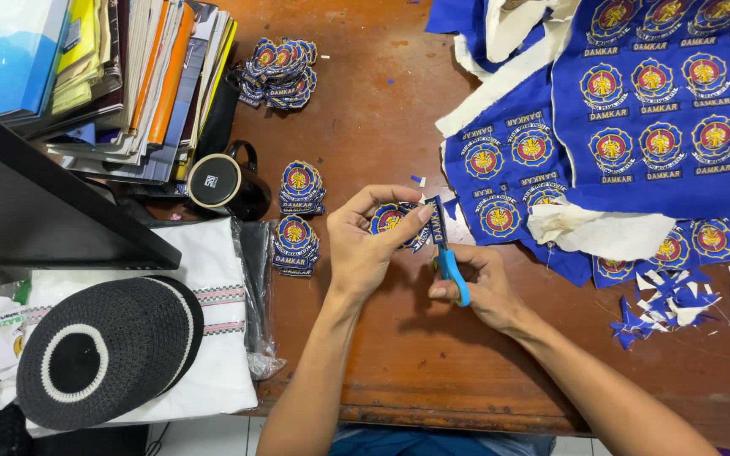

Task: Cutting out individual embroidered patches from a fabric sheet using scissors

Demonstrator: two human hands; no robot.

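Observation:
My left hand [363,245] pinches a round blue embroidered patch [392,219] with a yellow and red emblem, held above a brown wooden table [399,355]. My right hand [479,287] grips blue-handled scissors [449,262], whose blades point up along the patch's right edge. Both hands are close together near the table's middle. A loose blue strip of cloth hangs at the blades.
Blue cloth sheets [661,110] with rows of uncut patches cover the right. Cut patches lie in stacks [297,224] and a pile [279,72]. Blue and white scraps [665,308] sit right. Left: stacked books [120,76], a black mug [221,181], a black knitted cap [103,350] on folded white cloth.

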